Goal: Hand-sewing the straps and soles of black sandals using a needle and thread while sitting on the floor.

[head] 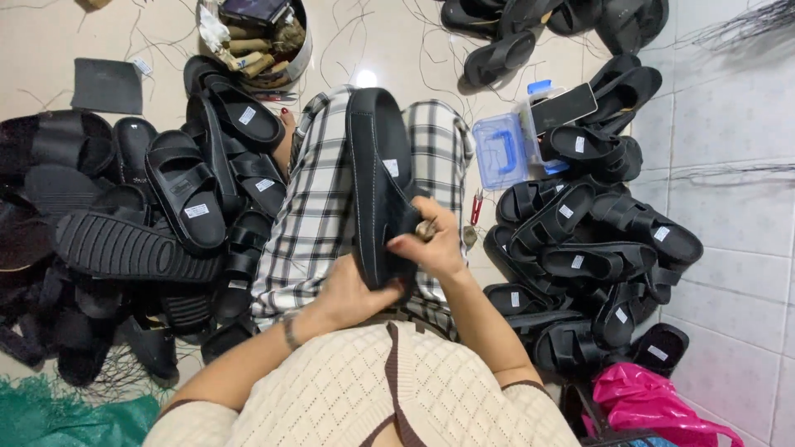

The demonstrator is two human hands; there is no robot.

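Over the checked-trousered lap, the left hand (pixel 352 291) grips the near end of a black strapped rubber sandal (pixel 379 178) standing on edge, the right hand (pixel 435 242) pinches its side, beyond it black sandal piles (pixel 596 240) on the tiled floor (pixel 729 165).

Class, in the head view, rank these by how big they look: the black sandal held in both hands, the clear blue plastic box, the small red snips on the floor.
1. Black sandal, though it is nearest the camera.
2. Blue plastic box.
3. Red snips.

Black stitched sandal (pixel 377 178), edge-up on checked lap
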